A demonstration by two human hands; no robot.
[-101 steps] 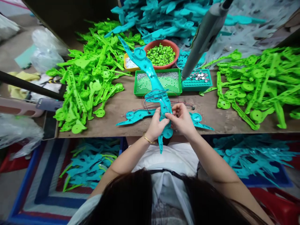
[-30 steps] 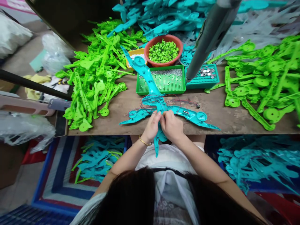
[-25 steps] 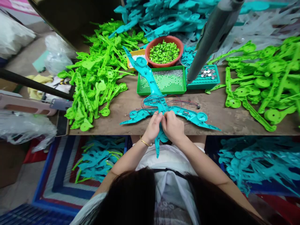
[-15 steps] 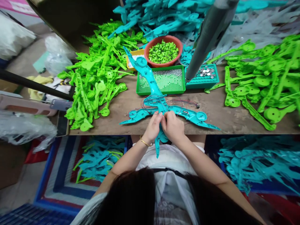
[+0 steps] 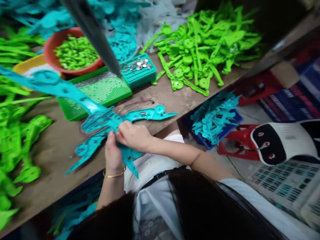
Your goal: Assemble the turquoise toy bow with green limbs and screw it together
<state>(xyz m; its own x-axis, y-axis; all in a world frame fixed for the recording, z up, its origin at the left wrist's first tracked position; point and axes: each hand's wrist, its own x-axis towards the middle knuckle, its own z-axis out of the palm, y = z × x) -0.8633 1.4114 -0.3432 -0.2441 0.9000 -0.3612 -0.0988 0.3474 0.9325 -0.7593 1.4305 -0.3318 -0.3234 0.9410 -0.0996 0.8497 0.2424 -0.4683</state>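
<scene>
At left of centre, my left hand and right hand are curled closed on a teal part, covering its middle; whether the fingertips pinch anything smaller, I cannot tell. Its long arm reaches the left edge, overlapping a green tray and a yellow tray. Wires loop over its body above the surface. Upper left: a grey rod slants in front of a red bowl of green caps, its tip between the green tray and a teal box of discs. Upper right: heaped green parts, well apart from my hands. Right of centre, below the surface: a blue crate.
</scene>
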